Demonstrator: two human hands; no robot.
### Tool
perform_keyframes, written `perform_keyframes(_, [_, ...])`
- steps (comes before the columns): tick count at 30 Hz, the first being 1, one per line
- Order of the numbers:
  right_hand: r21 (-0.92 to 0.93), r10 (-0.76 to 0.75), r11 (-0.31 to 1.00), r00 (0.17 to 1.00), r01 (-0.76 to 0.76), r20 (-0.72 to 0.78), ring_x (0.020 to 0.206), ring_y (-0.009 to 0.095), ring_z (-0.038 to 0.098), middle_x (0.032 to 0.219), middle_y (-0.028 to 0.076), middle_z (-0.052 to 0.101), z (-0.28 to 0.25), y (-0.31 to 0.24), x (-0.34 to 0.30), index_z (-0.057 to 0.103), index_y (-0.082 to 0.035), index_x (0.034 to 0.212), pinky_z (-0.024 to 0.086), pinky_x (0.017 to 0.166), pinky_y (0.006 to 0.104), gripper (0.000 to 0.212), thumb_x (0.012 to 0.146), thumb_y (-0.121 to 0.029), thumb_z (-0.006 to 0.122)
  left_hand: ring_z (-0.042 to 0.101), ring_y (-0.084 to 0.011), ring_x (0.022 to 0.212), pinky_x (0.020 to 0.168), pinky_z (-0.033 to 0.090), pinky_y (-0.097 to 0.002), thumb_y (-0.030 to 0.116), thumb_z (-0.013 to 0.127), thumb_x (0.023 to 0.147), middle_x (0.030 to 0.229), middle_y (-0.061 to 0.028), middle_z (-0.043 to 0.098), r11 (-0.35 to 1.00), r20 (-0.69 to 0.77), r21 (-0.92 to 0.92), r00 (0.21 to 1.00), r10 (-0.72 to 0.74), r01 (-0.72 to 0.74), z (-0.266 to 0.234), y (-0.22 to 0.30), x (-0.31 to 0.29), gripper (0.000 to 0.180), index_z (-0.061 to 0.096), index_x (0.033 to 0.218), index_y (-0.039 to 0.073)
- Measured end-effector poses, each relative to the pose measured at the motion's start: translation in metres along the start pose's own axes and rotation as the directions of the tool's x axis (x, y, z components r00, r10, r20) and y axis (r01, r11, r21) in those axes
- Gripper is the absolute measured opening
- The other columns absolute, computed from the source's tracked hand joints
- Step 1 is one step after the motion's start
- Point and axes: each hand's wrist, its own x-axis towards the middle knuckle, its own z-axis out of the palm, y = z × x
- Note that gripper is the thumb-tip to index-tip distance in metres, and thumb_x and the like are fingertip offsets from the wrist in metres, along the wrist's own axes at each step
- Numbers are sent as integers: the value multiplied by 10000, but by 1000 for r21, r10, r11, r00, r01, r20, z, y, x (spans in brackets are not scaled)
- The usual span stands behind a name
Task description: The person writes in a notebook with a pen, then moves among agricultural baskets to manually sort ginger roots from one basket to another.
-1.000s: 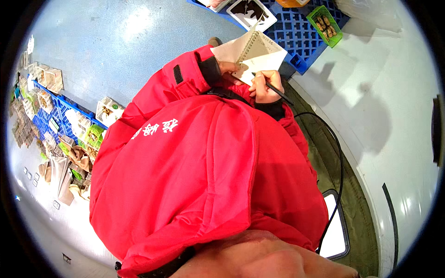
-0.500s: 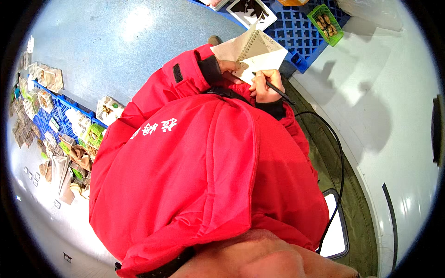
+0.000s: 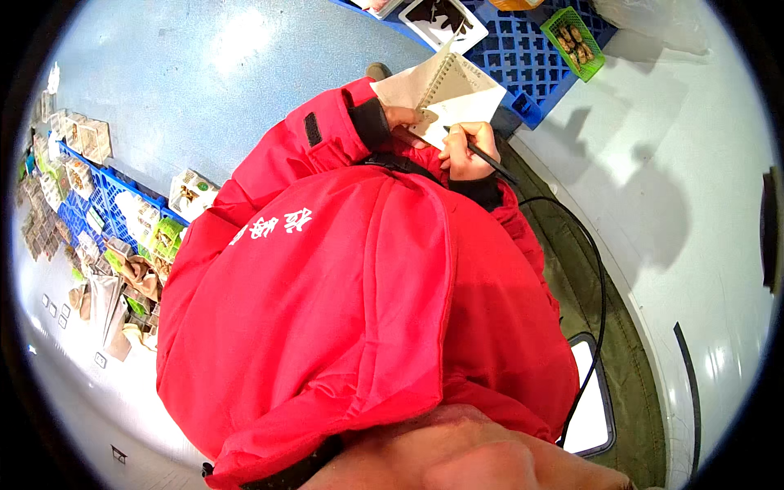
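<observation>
the left hand (image 3: 402, 118) reaches in from a bent arm, its wrist inside a black cuff, thumb laid over the page and fingers tucked beneath; its grip is narrow, pinching the lower left part of the notebook (image 3: 474, 108). the right hand (image 3: 471, 151) curls in beside it, knuckles upward, its grip closed around the pen (image 3: 484, 158), which slants with its tip at the page; whether the tip touches is too small to tell. the notebook lies spread in front of the chest of the red jacket (image 3: 327, 278), its spiral binding between 2 visible leaves. counted, there are 2 hands, 1 notebook and 1 pen. beyond them, on 1 blue grid pallet (image 3: 523, 104), are 1 white tray (image 3: 471, 42) with dark pieces and 1 green basket (image 3: 590, 72) of brownish pieces, too small to count surely. 1 black cable (image 3: 602, 286) curves down at the right. to the left, clear boxes (image 3: 96, 140) stand too crowded to count.
</observation>
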Motion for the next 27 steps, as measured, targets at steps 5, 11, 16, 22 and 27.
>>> perform_keyframes(5, [-48, -7, 999, 999, 9, 32, 440, 107, 524, 598, 73, 551, 0, 0, 0, 471, -8, 786, 429, 425, 232, 89, 798, -60, 542, 607, -190, 820, 773, 491, -255, 191, 433, 866, 1054, -112, 576, 996, -24, -17, 996, -87, 86, 6, 6, -3, 375, 472, 1188, 2])
perform_keyframes(11, [17, 15, 1000, 1000, -15, 14, 440, 104, 522, 595, 77, 550, -2, 1, -1, 466, 1, 793, 429, 421, 229, 93, 807, -64, 532, 607, -194, 814, 769, 494, -264, 193, 433, 869, 1058, -110, 573, 996, 32, 38, 997, 75, -76, 8, 5, -4, 376, 468, 1192, 3])
perform_keyframes(16, [-11, 10, 1000, 1000, -9, 13, 442, 104, 519, 595, 76, 543, 0, 0, 0, 461, 2, 795, 428, 422, 227, 100, 810, -69, 530, 599, -186, 839, 782, 487, -251, 196, 425, 876, 1069, -107, 567, 1000, -2, -7, 1000, -27, 27, 8, 12, -9, 379, 461, 1207, 14])
perform_keyframes(22, [31, 33, 999, 999, -34, 31, 445, 106, 529, 592, 77, 546, -2, 1, -1, 460, -8, 791, 431, 423, 228, 86, 805, -66, 523, 599, -182, 820, 786, 481, -248, 187, 418, 880, 1070, -109, 567, 999, -16, -24, 999, -47, 47, 12, 11, -10, 364, 475, 1197, 17])
perform_keyframes(27, [-59, 46, 997, 999, -45, 26, 435, 108, 529, 593, 70, 548, -5, 1, -2, 466, -14, 788, 432, 425, 233, 82, 797, -66, 528, 598, -182, 810, 778, 483, -248, 180, 413, 884, 1073, -112, 567, 999, 11, -42, 1000, -21, 22, 11, 11, -9, 360, 474, 1196, 12])
